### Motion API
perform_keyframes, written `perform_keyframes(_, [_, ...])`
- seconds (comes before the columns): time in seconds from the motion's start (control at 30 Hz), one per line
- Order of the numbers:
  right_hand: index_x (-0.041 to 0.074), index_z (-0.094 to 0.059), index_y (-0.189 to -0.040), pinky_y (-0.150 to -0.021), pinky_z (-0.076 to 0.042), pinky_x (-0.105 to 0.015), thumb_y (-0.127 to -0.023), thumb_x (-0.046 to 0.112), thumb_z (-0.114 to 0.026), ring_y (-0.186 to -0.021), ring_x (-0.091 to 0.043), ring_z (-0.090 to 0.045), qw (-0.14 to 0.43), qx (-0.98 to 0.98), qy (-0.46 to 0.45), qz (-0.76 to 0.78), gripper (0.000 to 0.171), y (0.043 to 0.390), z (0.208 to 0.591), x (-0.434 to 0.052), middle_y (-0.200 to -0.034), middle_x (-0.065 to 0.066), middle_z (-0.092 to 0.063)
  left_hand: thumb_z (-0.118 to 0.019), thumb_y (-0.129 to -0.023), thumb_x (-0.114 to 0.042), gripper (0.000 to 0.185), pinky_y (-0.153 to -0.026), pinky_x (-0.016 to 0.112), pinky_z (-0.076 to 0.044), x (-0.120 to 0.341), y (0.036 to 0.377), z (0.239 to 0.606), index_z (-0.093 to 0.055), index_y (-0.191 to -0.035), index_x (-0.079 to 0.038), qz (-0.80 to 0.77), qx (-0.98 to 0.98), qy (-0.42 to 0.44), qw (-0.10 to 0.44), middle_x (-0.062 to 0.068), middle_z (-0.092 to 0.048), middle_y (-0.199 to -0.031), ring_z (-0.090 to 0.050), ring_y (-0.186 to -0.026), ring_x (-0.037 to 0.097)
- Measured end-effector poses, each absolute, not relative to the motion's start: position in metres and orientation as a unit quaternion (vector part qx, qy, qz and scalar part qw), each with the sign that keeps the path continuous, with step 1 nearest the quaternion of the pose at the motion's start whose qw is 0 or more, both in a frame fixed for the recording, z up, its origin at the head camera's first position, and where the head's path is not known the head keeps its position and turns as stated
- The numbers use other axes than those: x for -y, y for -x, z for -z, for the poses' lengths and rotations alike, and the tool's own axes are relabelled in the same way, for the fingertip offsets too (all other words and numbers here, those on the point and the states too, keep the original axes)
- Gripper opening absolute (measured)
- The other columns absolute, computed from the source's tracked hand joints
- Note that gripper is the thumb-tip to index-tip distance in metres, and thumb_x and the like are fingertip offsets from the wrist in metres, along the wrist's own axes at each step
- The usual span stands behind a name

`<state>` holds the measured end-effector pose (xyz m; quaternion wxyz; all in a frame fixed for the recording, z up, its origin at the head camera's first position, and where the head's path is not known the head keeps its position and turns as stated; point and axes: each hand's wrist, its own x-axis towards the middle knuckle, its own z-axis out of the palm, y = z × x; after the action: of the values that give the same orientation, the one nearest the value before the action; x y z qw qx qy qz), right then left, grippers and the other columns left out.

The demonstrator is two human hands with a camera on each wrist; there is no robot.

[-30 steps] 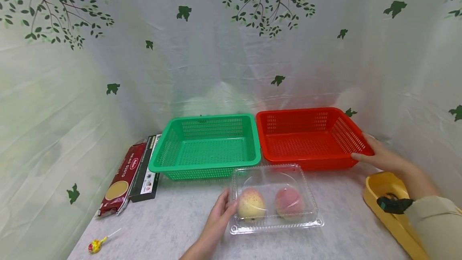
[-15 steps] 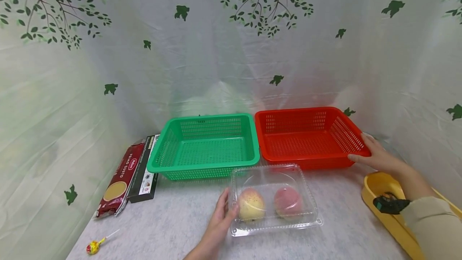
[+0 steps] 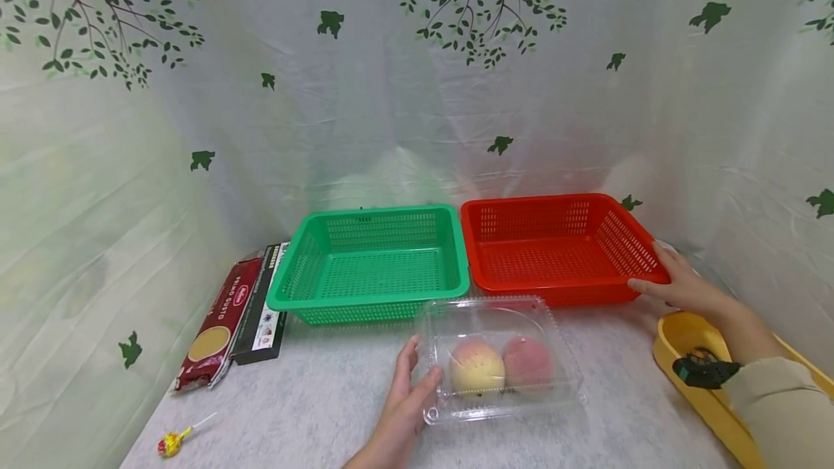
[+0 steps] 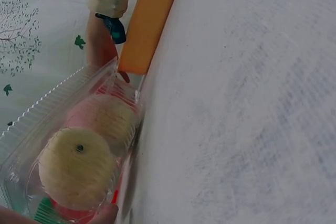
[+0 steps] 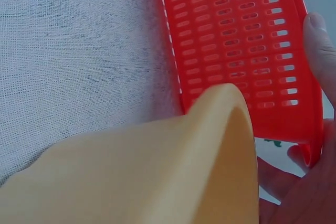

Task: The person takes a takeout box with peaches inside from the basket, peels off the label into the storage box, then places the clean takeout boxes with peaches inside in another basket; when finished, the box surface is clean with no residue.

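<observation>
My left hand (image 3: 400, 407) grips the left side of a clear plastic clamshell container (image 3: 485, 415), thumb along the near side. Inside are two peaches, one yellow with a red blush (image 3: 478, 368) and one pinker (image 3: 528, 362), close together on the right. The left wrist view shows the container tilted, with the yellow peach (image 4: 79, 169) nearest. My right hand (image 3: 684, 288) holds the right front corner of the red perforated basket (image 3: 554, 286). In the right wrist view the thumb (image 5: 318, 43) lies over the basket's rim while the other fingers are behind it, partly hidden.
A green basket (image 3: 368, 305) stands left of the red one. Further left lie a dark red coffee packet (image 3: 221, 320), a black box (image 3: 260, 324) and a lollipop (image 3: 172, 444). Under my right forearm is a yellow plastic holder (image 3: 693, 393). A leaf-printed curtain (image 3: 404, 107) hangs behind.
The container has tilted and both peaches have shifted right inside it, ending closer together. My left hand has moved slightly right. The right hand keeps its grip on the red basket.
</observation>
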<state>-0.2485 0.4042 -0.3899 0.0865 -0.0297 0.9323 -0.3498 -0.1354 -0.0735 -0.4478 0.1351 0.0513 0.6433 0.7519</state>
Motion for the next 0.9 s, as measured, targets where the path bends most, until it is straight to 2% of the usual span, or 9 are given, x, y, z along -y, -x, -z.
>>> perform_keyframes(0.13, [0.001,0.017,-0.155,-0.083,-0.059,-0.054,-0.098,0.046,-0.057,-0.124,-0.06,-0.028,0.084,-0.93,0.029,0.356,0.104,0.248,0.392,-0.405,-0.156,-0.041,0.012,-0.057,-0.099,-0.027,0.082,-0.096,0.066,-0.046,0.071,0.137,0.445,-0.001,-0.158,-0.027,-0.758,-0.641,-0.04,0.111,0.026,0.003,-0.163,-0.03,-0.139,0.056])
perform_keyframes(0.2, [0.002,0.017,-0.155,-0.083,-0.059,-0.053,-0.098,0.047,-0.058,-0.123,-0.059,-0.029,0.082,-0.93,0.026,0.357,0.105,0.248,0.393,-0.405,-0.156,-0.041,0.011,-0.06,-0.097,-0.024,0.084,-0.087,0.052,-0.053,0.07,0.137,0.444,-0.003,-0.159,-0.034,-0.756,-0.646,-0.029,0.104,0.023,0.002,-0.164,-0.047,-0.126,0.048])
perform_keyframes(0.3, [0.002,0.017,-0.155,-0.083,-0.059,-0.053,-0.097,0.047,-0.058,-0.122,-0.058,-0.03,0.077,-0.93,0.025,0.358,0.105,0.248,0.395,-0.405,-0.156,-0.041,0.011,-0.061,-0.095,-0.02,0.083,-0.074,0.028,-0.05,0.067,0.138,0.441,-0.012,-0.159,-0.041,-0.745,-0.661,-0.011,0.091,0.018,-0.003,-0.167,-0.054,-0.105,0.026])
perform_keyframes(0.37, [0.003,0.017,-0.156,-0.083,-0.059,-0.052,-0.097,0.047,-0.058,-0.122,-0.058,-0.03,0.072,-0.931,0.024,0.356,0.105,0.25,0.396,-0.405,-0.156,-0.041,0.01,-0.06,-0.095,-0.017,0.08,-0.075,0.025,-0.047,0.064,0.138,0.441,-0.018,-0.158,-0.041,-0.74,-0.668,-0.004,0.079,0.017,-0.007,-0.168,-0.053,-0.108,0.027])
perform_keyframes(0.43, [0.004,0.017,-0.156,-0.083,-0.059,-0.052,-0.097,0.047,-0.058,-0.123,-0.059,-0.028,0.07,-0.931,0.024,0.358,0.104,0.25,0.397,-0.406,-0.156,-0.041,0.011,-0.059,-0.095,-0.015,0.078,-0.084,0.028,-0.048,0.062,0.138,0.441,-0.021,-0.159,-0.038,-0.736,-0.673,-0.003,0.065,0.017,-0.012,-0.167,-0.046,-0.126,0.036])
perform_keyframes(0.5, [0.004,0.017,-0.156,-0.083,-0.058,-0.05,-0.097,0.048,-0.058,-0.124,-0.06,-0.025,0.069,-0.931,0.022,0.357,0.105,0.251,0.398,-0.406,-0.156,-0.041,0.011,-0.059,-0.095,-0.014,0.076,-0.098,0.042,-0.048,0.061,0.137,0.441,-0.024,-0.158,-0.036,-0.735,-0.676,-0.003,0.054,0.017,-0.014,-0.167,-0.032,-0.141,0.046])
perform_keyframes(0.57, [0.004,0.018,-0.156,-0.084,-0.057,-0.051,-0.097,0.048,-0.058,-0.126,-0.06,-0.022,0.068,-0.931,0.022,0.357,0.105,0.251,0.399,-0.407,-0.156,-0.041,0.011,-0.058,-0.095,-0.013,0.075,-0.109,0.06,-0.038,0.059,0.136,0.442,-0.025,-0.158,-0.035,-0.735,-0.677,-0.004,0.047,0.018,-0.015,-0.166,-0.013,-0.149,0.052])
perform_keyframes(0.7, [0.005,0.019,-0.155,-0.092,-0.049,-0.063,-0.097,0.049,-0.057,-0.129,-0.062,-0.014,0.067,-0.932,0.021,0.357,0.106,0.25,0.4,-0.407,-0.156,-0.041,0.012,-0.057,-0.096,-0.011,0.072,-0.113,0.074,-0.023,0.057,0.133,0.443,-0.026,-0.159,-0.03,-0.733,-0.679,-0.008,0.04,0.02,-0.018,-0.165,-0.01,-0.149,0.054])
perform_keyframes(0.9, [0.004,0.02,-0.155,-0.098,-0.038,-0.075,-0.097,0.052,-0.055,-0.131,-0.062,-0.013,0.058,-0.937,0.011,0.343,0.107,0.251,0.403,-0.405,-0.156,-0.04,0.012,-0.059,-0.093,-0.011,0.073,-0.113,0.069,-0.029,0.054,0.132,0.44,-0.028,-0.158,-0.026,-0.736,-0.677,-0.016,0.026,0.021,-0.021,-0.164,-0.018,-0.148,0.052])
